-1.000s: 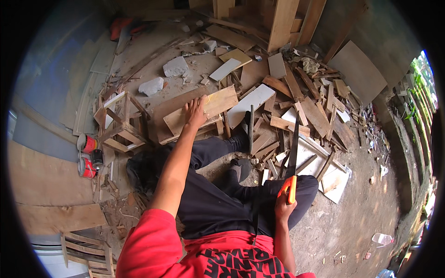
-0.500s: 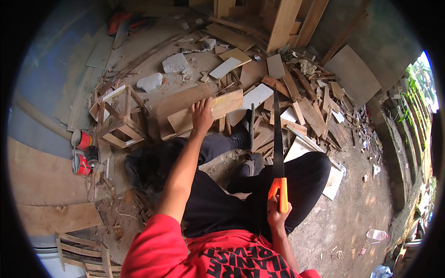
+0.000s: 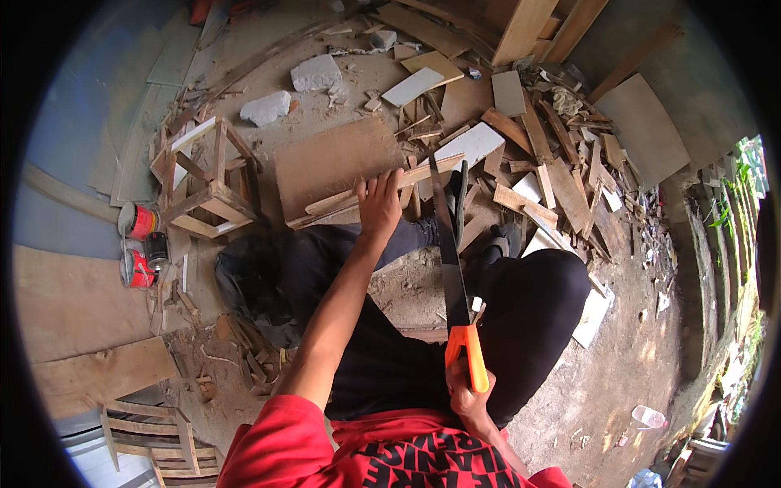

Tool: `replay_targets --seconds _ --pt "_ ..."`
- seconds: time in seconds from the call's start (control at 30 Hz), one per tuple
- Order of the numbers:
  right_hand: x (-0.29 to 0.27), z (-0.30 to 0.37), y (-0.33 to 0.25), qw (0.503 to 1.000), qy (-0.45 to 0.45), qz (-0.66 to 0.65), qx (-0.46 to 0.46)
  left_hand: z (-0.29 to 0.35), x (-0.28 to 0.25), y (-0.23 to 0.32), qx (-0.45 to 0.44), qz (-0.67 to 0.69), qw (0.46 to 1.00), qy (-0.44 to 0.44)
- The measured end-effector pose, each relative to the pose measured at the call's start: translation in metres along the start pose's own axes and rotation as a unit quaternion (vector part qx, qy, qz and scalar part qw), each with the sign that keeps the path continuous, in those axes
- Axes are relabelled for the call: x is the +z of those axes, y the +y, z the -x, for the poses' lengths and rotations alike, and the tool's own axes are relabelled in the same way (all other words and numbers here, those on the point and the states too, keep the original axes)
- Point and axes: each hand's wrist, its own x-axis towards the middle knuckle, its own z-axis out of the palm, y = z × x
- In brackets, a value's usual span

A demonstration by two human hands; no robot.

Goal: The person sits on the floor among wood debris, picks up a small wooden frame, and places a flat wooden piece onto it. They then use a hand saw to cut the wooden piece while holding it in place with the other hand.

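Note:
My left hand (image 3: 380, 199) is closed over a narrow wooden board (image 3: 335, 203), which is tipped up so its edge faces me. Behind it lies a wider brown panel (image 3: 329, 159). In my right hand (image 3: 469, 390) is the orange handle of a hand saw (image 3: 451, 272). The dark blade points away from me, its far end near the narrow board's right end. Whether blade and board touch, I cannot tell. My bent legs in dark trousers flank the saw and the board.
A wooden frame (image 3: 215, 183) stands at the left, near several paint cans (image 3: 140, 221). Scrap wood (image 3: 561, 187) is heaped at the right, with white concrete chunks (image 3: 316, 73) farther back. A slatted wooden piece (image 3: 150, 435) is at lower left, a plastic bottle (image 3: 649, 417) at lower right.
The narrow board has turned from its broad face onto its edge, and my left hand has shifted right and nearer with it. The saw has swung left, its tip now beside the board's end.

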Motion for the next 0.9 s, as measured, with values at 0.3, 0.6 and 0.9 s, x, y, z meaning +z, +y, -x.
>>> replay_targets --seconds 0.3,0.6,0.9 --pt "0.005 -0.065 -0.002 0.998 -0.008 -0.036 -0.054 -0.004 -0.012 0.017 -0.001 0.028 1.0 -0.006" --pt "-0.005 -0.075 0.005 0.987 0.001 -0.004 -0.158 -0.062 0.004 -0.039 -0.047 0.019 0.998 -0.033" --pt "-0.02 -0.038 0.0 0.99 -0.05 -0.042 -0.129 -0.104 0.025 -0.039 -0.093 0.106 0.985 -0.098"
